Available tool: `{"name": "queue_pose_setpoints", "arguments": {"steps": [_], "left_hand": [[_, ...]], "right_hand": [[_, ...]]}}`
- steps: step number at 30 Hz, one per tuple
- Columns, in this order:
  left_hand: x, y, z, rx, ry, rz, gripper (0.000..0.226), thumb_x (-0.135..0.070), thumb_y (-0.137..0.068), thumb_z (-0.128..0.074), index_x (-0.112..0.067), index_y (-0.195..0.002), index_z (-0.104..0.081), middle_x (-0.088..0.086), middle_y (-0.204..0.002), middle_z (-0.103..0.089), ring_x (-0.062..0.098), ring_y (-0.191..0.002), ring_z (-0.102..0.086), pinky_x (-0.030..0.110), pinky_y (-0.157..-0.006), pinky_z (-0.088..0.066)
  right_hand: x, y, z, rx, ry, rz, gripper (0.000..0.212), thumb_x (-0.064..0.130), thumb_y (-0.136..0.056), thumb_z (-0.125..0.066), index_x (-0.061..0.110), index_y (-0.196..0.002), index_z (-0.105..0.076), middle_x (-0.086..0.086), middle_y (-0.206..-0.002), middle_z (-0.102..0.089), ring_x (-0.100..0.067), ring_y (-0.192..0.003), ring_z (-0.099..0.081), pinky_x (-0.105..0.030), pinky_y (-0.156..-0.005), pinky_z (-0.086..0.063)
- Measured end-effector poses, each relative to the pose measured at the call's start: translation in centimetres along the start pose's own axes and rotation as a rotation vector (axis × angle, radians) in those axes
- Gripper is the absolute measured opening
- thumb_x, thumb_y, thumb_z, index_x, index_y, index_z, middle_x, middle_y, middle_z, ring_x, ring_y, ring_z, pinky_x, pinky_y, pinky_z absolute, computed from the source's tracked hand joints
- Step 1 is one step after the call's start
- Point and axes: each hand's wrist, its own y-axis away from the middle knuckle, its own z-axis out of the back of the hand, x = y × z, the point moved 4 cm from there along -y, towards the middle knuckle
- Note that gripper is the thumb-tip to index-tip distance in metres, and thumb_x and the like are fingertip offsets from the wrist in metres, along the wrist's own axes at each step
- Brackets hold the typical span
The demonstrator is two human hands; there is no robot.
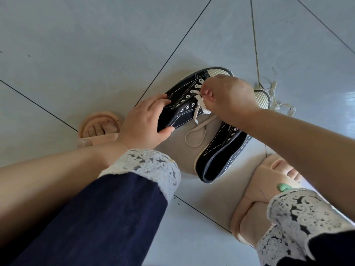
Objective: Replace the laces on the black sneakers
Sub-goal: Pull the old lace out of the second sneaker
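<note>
Pale grey floor tiles [76, 54], dark grout lines running diagonally. Flat on them: one black sneaker [228, 146], loose off-white laces [276, 100] tangled just beside its toe, lace loop [194, 135] alongside. Flanked by left sandal [99, 127] and right sandal [255, 189].

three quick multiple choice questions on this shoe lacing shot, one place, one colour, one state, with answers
1. Where is the second black canvas sneaker? A) under the right forearm B) on a lap C) in a box
2. What colour is the flat lace in the held black sneaker? A) red B) white C) black
3. What is the right hand doing? A) resting open B) pinching the lace C) gripping a sandal
1 A, the forearm crosses over it; 2 B, pale against black canvas; 3 B, it nips the lace at an eyelet.
</note>
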Motion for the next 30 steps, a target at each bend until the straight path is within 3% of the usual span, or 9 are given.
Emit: {"name": "queue_pose_setpoints", "arguments": {"steps": [3,6,9,12,17,22,27,30], "left_hand": [[0.0,0.0,0.1,0.031,0.023,-0.041,0.056,-0.019,-0.068,-0.076,-0.004,-0.118,-0.056,0.008,-0.129,-0.053,0.028,-0.113,-0.054,0.040,-0.094,-0.043],[0.3,0.1,0.2,0.059,0.037,-0.064,0.056,-0.019,-0.069,-0.075,-0.006,-0.120,-0.055,0.005,-0.131,-0.051,0.025,-0.117,-0.051,0.037,-0.097,-0.041],[0.2,0.0,0.1,0.055,0.038,-0.032,0.057,-0.020,-0.069,-0.075,-0.007,-0.121,-0.054,0.004,-0.133,-0.050,0.024,-0.119,-0.050,0.036,-0.098,-0.040],[0.1,-0.2,0.0,0.055,0.029,-0.017,0.057,-0.022,-0.069,-0.075,-0.007,-0.121,-0.055,0.004,-0.132,-0.050,0.023,-0.118,-0.050,0.036,-0.099,-0.039],[0.1,-0.2,-0.1,0.056,0.016,-0.027,0.057,-0.023,-0.069,-0.075,-0.006,-0.120,-0.055,0.005,-0.132,-0.051,0.025,-0.116,-0.052,0.038,-0.097,-0.041],[0.2,-0.2,-0.1,0.033,0.011,-0.045,0.057,-0.021,-0.068,-0.076,-0.005,-0.118,-0.056,0.006,-0.130,-0.053,0.026,-0.115,-0.053,0.037,-0.094,-0.042],[0.4,0.2,-0.1,-0.003,0.020,-0.017,0.057,-0.018,-0.067,-0.075,-0.005,-0.119,-0.055,0.006,-0.131,-0.052,0.026,-0.115,-0.053,0.034,-0.094,-0.040],[0.3,0.4,-0.2,-0.023,0.027,-0.001,0.056,-0.017,-0.067,-0.075,-0.006,-0.119,-0.055,0.005,-0.130,-0.053,0.025,-0.114,-0.053,0.032,-0.093,-0.040]], "right_hand": [[-0.7,0.1,1.3,0.005,-0.069,0.100,0.014,0.013,-0.085,-0.053,0.013,-0.090,-0.067,0.000,-0.085,-0.062,-0.021,-0.081,-0.060,-0.036,-0.071,-0.051],[-1.2,0.3,2.1,-0.015,-0.218,0.079,0.012,0.007,-0.081,-0.058,0.011,-0.085,-0.068,0.001,-0.077,-0.064,-0.017,-0.075,-0.060,-0.036,-0.076,-0.052],[-1.4,-0.2,1.7,0.030,-0.322,-0.051,0.010,0.012,-0.083,-0.058,0.017,-0.085,-0.067,0.009,-0.075,-0.061,-0.007,-0.075,-0.057,-0.017,-0.074,-0.047],[-1.5,-0.3,0.9,0.100,-0.400,-0.146,0.007,0.018,-0.084,-0.060,0.023,-0.086,-0.062,0.016,-0.074,-0.057,-0.003,-0.072,-0.054,-0.009,-0.067,-0.042],[-1.0,0.8,-0.3,0.022,-0.409,-0.191,0.014,0.026,-0.083,-0.064,0.019,-0.093,-0.058,0.006,-0.080,-0.058,-0.010,-0.076,-0.054,-0.023,-0.071,-0.045],[-0.5,0.6,-0.3,0.031,-0.343,-0.165,0.016,0.016,-0.083,-0.059,0.021,-0.097,-0.058,0.010,-0.078,-0.055,-0.010,-0.077,-0.053,-0.024,-0.070,-0.044],[-1.3,0.6,-0.2,0.062,-1.195,-0.502,0.020,-0.004,-0.085,-0.057,0.015,-0.087,-0.050,-0.007,-0.081,-0.058,-0.015,-0.066,-0.064,-0.028,-0.070,-0.055],[-1.8,-0.5,0.6,0.280,-1.252,-0.552,0.016,-0.005,-0.087,-0.053,0.011,-0.090,-0.054,-0.004,-0.073,-0.056,-0.006,-0.048,-0.054,-0.023,-0.057,-0.052]]}}
